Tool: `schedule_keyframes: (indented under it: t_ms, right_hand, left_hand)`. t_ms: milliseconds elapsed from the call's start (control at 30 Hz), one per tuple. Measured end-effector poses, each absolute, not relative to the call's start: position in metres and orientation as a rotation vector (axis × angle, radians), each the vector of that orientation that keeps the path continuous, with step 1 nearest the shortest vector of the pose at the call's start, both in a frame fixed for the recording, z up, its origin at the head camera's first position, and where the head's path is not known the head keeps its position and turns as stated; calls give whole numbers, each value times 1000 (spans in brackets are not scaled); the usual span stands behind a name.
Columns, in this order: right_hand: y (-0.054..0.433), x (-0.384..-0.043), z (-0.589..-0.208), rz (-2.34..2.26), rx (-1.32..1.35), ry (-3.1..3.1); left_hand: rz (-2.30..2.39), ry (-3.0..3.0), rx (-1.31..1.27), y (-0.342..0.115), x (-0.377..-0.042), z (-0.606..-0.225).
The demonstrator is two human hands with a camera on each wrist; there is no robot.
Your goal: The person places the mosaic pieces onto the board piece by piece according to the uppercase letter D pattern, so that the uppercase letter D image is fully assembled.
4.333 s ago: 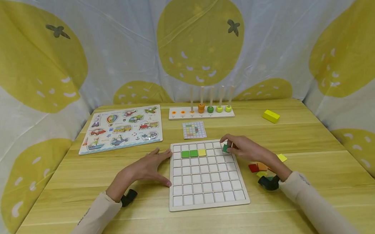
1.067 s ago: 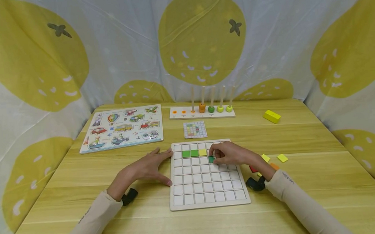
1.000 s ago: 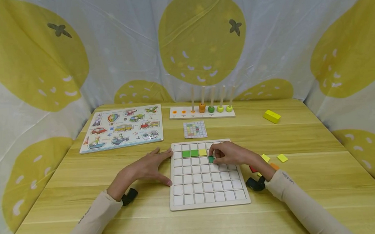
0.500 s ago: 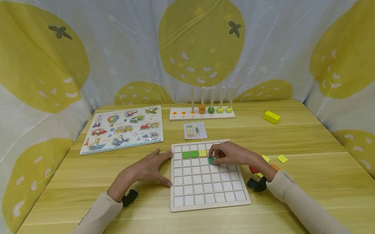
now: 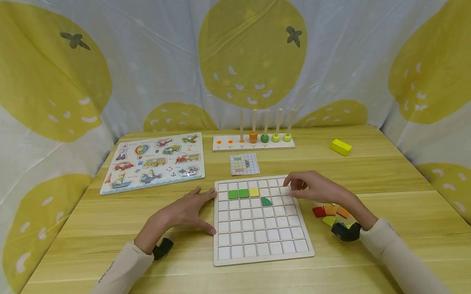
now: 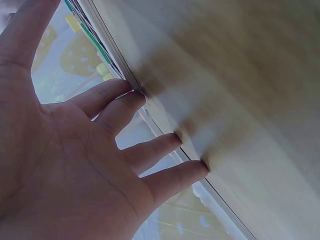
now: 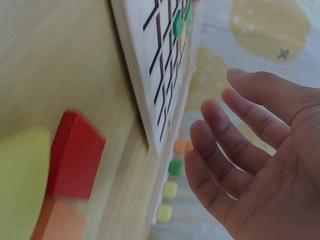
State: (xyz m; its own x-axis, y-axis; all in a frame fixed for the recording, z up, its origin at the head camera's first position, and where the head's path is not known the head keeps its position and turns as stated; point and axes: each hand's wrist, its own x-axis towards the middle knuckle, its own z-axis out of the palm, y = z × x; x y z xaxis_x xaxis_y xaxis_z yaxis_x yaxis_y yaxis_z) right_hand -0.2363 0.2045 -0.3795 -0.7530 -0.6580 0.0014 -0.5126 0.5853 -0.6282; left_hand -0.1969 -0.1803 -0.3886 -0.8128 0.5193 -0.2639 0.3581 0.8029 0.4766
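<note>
Head view: at the right hand (image 5: pixel 316 188), fingers loosely bent, thumb held apart from them, nothing in the grip. Hovers over the right edge of the grid board (image 5: pixel 259 224), near its far corner. In the right wrist view, shows the same wide gap between thumb and fingertips. At the left hand (image 5: pixel 184 209), fingers spread and nearly straight, gripping nothing, with thumb and index finger at the board's left edge; in the left wrist view, fingertips down against a wooden surface.

On the board, third row from the far side, fifth column from the left: a dark green quarter-round tile (image 5: pixel 266 201), curved side toward the far right. One row farther back, side by side in columns two to four: a green square tile (image 5: pixel 233 194), a second green square (image 5: pixel 243 193) and a yellow square (image 5: pixel 254 192).

Just right of the board, on the table (image 5: pixel 268 282), a loose cluster with a red tile (image 5: pixel 318 212), an orange tile (image 5: pixel 329 210), a second orange piece (image 5: pixel 342 212) and a yellow piece (image 5: pixel 329 221), partly hidden by a black wrist device (image 5: pixel 347 232).

Beyond the board, a small pattern card (image 5: pixel 244 164); behind that, a peg stand (image 5: pixel 273 145) with orange, green and lime beads. To the left, a vehicle puzzle board (image 5: pixel 170 179); far right, a yellow rectangular block (image 5: pixel 341 147). Behind everything, a fruit-print curtain (image 5: pixel 148 49).
</note>
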Motion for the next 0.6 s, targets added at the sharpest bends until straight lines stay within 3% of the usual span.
schedule_keyframes:
  t_ms: [600]
  right_hand:
    - [278, -214, -382, -940, -782, 2777]
  left_hand:
    - [558, 2605, 655, -180, -198, -390]
